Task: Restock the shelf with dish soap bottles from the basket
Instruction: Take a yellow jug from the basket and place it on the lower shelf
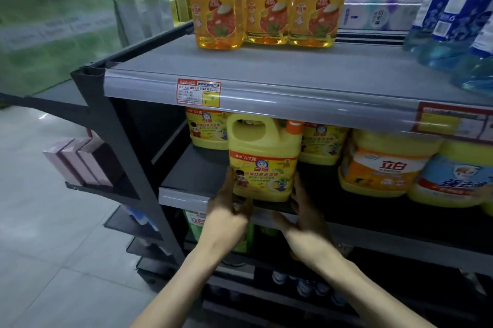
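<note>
In the centre of the frame the jug [264, 165] is standing at the front lip of the middle shelf [181, 195], label facing out, handle and orange cap up. The left hand [229, 210] is cupping its lower left corner, thumb lying up the side and fingers curling under the base, likely taking the weight. The right hand [304, 218] is pressing the lower right side with spread, nearly straight fingers, steadying rather than gripping. Matching jugs [206, 130] are standing further back on either side, so this one seems to be filling the front gap (the basket is out of view). The placing is looking nearly done, with a push back probably coming next.
</note>
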Available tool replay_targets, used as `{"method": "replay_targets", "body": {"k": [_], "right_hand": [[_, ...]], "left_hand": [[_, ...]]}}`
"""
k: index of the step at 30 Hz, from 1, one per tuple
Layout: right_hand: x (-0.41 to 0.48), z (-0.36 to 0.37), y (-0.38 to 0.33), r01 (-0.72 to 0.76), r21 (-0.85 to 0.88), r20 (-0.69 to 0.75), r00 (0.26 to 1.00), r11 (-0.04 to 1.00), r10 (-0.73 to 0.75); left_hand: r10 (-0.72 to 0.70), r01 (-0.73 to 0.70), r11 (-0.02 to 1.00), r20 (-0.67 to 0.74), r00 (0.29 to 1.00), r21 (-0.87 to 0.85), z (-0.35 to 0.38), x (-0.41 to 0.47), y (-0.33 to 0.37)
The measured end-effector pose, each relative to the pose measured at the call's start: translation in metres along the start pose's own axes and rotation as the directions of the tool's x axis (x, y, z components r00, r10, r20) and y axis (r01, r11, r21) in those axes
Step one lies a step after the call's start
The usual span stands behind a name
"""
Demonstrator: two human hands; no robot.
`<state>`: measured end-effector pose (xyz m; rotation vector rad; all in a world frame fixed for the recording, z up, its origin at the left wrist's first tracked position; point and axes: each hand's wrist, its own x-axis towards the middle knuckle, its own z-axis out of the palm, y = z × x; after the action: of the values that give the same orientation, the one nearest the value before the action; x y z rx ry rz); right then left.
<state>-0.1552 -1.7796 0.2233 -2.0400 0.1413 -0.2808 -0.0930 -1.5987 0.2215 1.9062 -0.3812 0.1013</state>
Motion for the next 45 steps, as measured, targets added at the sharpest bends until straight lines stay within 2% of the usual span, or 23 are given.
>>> {"method": "replay_targets", "body": {"k": [7, 14, 22, 35, 39, 45], "right_hand": [[0.022, 0.004, -0.006, 0.005, -0.110, 0.011, 1.000, 0.994, -0.004], [0.061, 0.011, -0.014, -0.028, -0.128, -0.009, 1.000, 0.991, 0.027], [0.096, 0.024, -0.013, -0.130, -0.084, -0.022, 0.991, 0.988, 0.129], [0.112, 0.018, -0.016, -0.202, 0.071, -0.043, 0.978, 0.977, 0.205], [0.108, 0.021, -0.006, -0.284, 0.075, 0.029, 0.959, 0.956, 0.283], [0.119, 0.024, -0.004, -0.348, 0.084, 0.040, 0.938, 0.934, 0.345]], "left_hand": [[-0.057, 0.061, 0.976, -0.024, 0.998, 0.207, 0.002, 0.031, -0.003], [0.004, -0.004, 0.991, 0.004, 1.000, 0.130, -0.001, 0.060, 0.000], [0.016, -0.018, 0.983, 0.009, 1.000, 0.182, 0.000, 0.103, -0.004], [-0.045, 0.032, 0.977, 0.054, 0.998, 0.211, 0.002, 0.117, -0.009], [-0.063, 0.034, 0.962, 0.099, 0.993, 0.272, 0.001, 0.113, -0.014], [-0.112, 0.079, 0.959, 0.107, 0.988, 0.274, 0.010, 0.122, -0.016]]}}
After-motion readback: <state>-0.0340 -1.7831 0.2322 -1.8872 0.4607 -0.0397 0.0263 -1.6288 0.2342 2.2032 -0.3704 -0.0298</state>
